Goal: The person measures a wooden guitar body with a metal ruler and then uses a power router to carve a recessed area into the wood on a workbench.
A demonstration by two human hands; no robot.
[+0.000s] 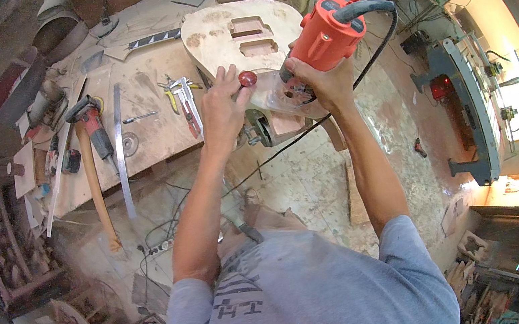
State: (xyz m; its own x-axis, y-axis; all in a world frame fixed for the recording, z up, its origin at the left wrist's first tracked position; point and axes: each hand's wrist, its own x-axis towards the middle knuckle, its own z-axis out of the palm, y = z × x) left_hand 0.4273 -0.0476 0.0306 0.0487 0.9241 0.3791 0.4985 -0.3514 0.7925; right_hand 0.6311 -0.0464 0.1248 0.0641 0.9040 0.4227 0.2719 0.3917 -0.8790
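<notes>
A trim router (328, 32) with an orange-red motor housing and a clear base plate (275, 91) stands tilted at the near edge of a pale wooden guitar body (211, 30). My right hand (331, 86) is wrapped round the lower part of the router. The base plate carries a dark red ball knob (247, 79). My left hand (223, 104) is closed at this knob, thumb and fingers to its left side. Two rectangular pockets are cut in the guitar body. The router's bit and its contact with the wood are hidden.
On the workbench (154, 138) lie a caliper (187, 109), yellow-handled pliers (169, 95), a steel ruler (122, 150), a red angle grinder (90, 124) and a fretted neck piece (153, 40). A black power cord (383, 40) loops down behind my right arm. A vise (259, 128) sits at the front edge.
</notes>
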